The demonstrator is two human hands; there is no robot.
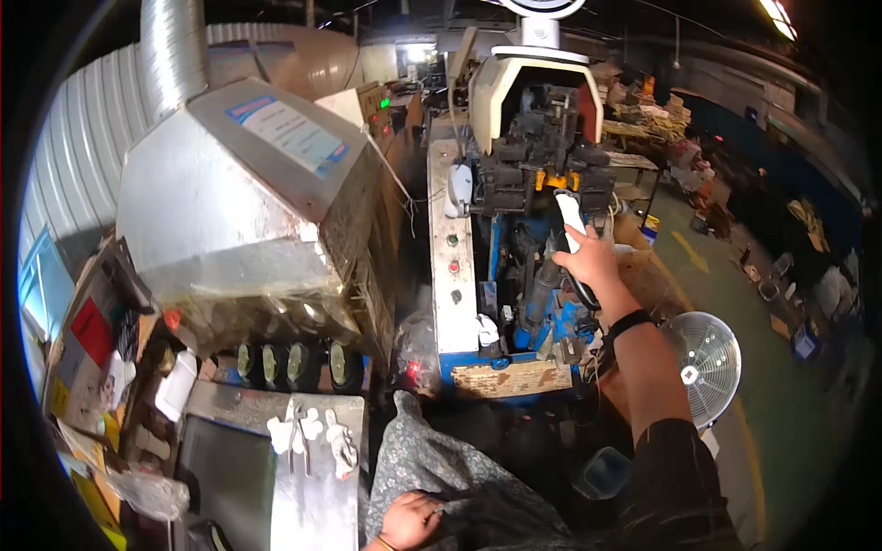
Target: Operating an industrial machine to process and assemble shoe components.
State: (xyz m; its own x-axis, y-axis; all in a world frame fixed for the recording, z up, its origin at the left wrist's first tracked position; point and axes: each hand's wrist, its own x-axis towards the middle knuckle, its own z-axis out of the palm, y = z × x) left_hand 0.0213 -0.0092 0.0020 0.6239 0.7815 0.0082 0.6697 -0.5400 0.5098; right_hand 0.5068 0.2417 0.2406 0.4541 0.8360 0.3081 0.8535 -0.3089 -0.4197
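Note:
My right hand (588, 261) reaches forward and grips a dark shoe upper (571, 217) with a white underside facing up. The shoe's far end sits at the dark jaws of a machine (514, 181), just below its yellow parts (557, 179). Part of the shoe is hidden behind my fingers. My left hand (411, 521) lies on the grey patterned apron (441, 468) over my lap, holding nothing, its fingers loosely laid down.
Left of me is a metal bench (317, 505) with pincers (298, 441) and white crumpled pieces (342, 445). Several dark shoes (294, 365) stand below a metal hood (230, 202). A panel with buttons (454, 267) flanks the machine; a round fan (703, 367) stands at right.

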